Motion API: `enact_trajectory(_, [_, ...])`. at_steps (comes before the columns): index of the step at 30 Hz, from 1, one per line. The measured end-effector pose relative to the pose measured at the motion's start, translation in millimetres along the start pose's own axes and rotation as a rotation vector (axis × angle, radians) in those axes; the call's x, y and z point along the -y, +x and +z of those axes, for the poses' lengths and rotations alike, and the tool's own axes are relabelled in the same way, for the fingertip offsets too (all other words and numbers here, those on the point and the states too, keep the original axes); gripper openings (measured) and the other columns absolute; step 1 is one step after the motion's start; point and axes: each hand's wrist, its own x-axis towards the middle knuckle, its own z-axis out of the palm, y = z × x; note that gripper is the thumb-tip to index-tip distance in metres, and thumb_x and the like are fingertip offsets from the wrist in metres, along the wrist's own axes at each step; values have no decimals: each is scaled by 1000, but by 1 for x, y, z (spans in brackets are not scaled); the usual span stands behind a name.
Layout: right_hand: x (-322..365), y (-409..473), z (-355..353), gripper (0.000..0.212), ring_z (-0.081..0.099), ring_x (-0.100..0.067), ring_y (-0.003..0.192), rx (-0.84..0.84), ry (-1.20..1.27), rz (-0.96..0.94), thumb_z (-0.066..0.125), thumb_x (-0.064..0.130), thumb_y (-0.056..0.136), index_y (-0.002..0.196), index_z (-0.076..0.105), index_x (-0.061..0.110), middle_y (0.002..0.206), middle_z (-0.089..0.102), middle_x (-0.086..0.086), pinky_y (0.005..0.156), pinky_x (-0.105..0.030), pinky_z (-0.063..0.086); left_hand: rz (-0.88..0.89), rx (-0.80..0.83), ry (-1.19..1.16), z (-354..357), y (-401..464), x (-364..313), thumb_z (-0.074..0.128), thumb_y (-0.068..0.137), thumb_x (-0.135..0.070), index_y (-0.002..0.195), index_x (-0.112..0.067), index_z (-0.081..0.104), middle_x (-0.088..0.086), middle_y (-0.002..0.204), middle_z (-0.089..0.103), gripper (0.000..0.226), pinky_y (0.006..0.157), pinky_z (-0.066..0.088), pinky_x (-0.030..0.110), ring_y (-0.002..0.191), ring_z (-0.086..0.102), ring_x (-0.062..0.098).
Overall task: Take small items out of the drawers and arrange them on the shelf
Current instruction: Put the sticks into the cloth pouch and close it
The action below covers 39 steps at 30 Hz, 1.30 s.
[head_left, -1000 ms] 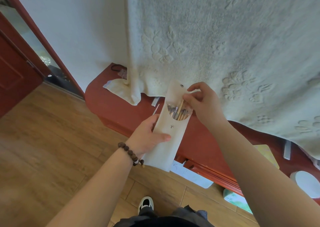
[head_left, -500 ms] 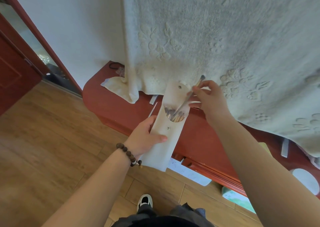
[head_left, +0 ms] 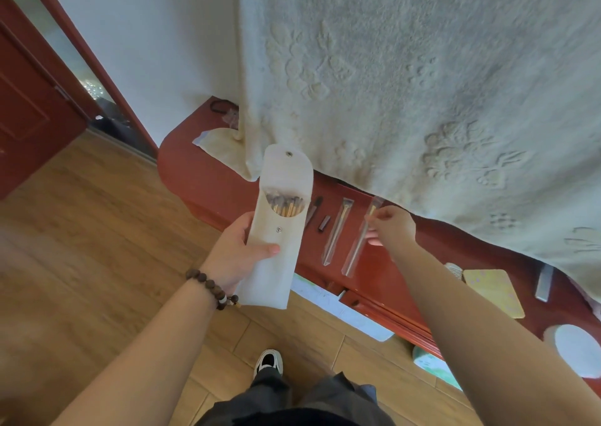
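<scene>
My left hand [head_left: 239, 250] grips a cream cloth pouch [head_left: 278, 230] upright, its flap open and several brush tips showing in the mouth. My right hand [head_left: 392, 225] pinches a brush in a clear sleeve [head_left: 359, 243] that lies on the red wooden shelf [head_left: 208, 178]. A second sleeved brush [head_left: 336, 232] lies just left of it. Two dark small brushes [head_left: 317, 212] lie between that one and the pouch.
A cream embossed blanket [head_left: 422, 84] hangs over the back of the shelf. Further right on the shelf lie a comb [head_left: 453, 269], a yellow pad [head_left: 494, 292], a grey strip [head_left: 544, 282] and a white round pad [head_left: 577, 350]. Open drawers [head_left: 383, 311] jut out below. My shoe [head_left: 268, 362] stands on the wood floor.
My right hand drew a sleeved brush out of the pouch, carried it to the right and lowered it onto the shelf. The pouch stayed in my left hand.
</scene>
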Motion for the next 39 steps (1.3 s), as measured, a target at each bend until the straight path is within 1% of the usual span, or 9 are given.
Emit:
enact_trajectory(4, [-2, 12, 15, 12, 69, -25, 62, 2, -106, -3, 71, 13, 84, 92, 63, 7, 69, 69, -12, 68, -40, 61, -19, -19, 6, -3, -2, 3, 75, 63, -18, 112, -22, 57, 2, 108, 70, 52, 80, 56, 50, 97, 68, 26])
enact_trajectory(10, [0, 25, 26, 17, 65, -23, 51, 61, -218, 32, 70, 11, 84, 84, 54, 6, 60, 63, -11, 58, -37, 60, -22, -24, 25, -2, -3, 2, 75, 64, -17, 110, -25, 58, 1, 106, 70, 49, 82, 55, 54, 97, 68, 25])
enact_trajectory(16, [3, 24, 20, 32, 67, -30, 62, -23, -371, -18, 65, 39, 85, 85, 54, 9, 75, 68, -14, 67, -45, 60, 18, 16, -3, 4, -5, -10, 74, 65, -14, 114, -20, 56, 3, 107, 70, 52, 79, 58, 48, 96, 69, 26])
enact_trajectory(19, [28, 3, 12, 36, 67, -25, 57, -54, -210, -157, 52, 46, 91, 92, 57, 10, 70, 69, -12, 61, -37, 59, 26, 46, -30, 9, -5, -17, 74, 66, -11, 111, -20, 57, 4, 106, 71, 49, 77, 58, 48, 96, 69, 28])
enact_trajectory(21, [55, -21, 7, 38, 68, -21, 56, 81, 49, -229, 50, 43, 94, 102, 58, 7, 72, 69, -11, 55, -29, 57, 36, 87, -30, 13, -4, -22, 74, 67, -10, 109, -20, 57, 5, 106, 71, 46, 77, 57, 49, 95, 69, 29])
enact_trajectory(26, [94, -61, -12, 37, 71, -27, 89, 484, 482, -292, 55, 33, 94, 123, 53, 10, 101, 71, -11, 71, -34, 58, 53, 187, -2, 27, -3, -32, 72, 68, -9, 111, -19, 57, 8, 108, 70, 47, 81, 56, 53, 96, 68, 31])
enact_trajectory(32, [106, -78, -40, 10, 67, -23, 74, 371, 484, -392, 62, 11, 90, 99, 66, 8, 85, 69, -11, 57, -32, 55, 37, 304, 9, 43, -1, -40, 73, 72, -8, 118, -15, 55, 12, 114, 68, 50, 85, 53, 58, 101, 67, 34])
enact_trajectory(36, [109, -93, -56, 9, 64, -21, 78, 306, 364, -547, 59, 8, 92, 98, 64, 4, 86, 67, -16, 76, -41, 56, 75, 308, 56, 52, -1, -51, 73, 72, -14, 117, -18, 57, 6, 111, 69, 48, 86, 54, 54, 99, 68, 28])
enact_trajectory(39, [110, -105, -62, 14, 65, -20, 77, 249, 277, -664, 61, 9, 91, 99, 68, 0, 87, 70, -17, 74, -35, 55, 86, 325, 49, 60, -1, -59, 75, 72, -15, 119, -18, 57, 6, 113, 69, 51, 86, 54, 53, 101, 68, 28])
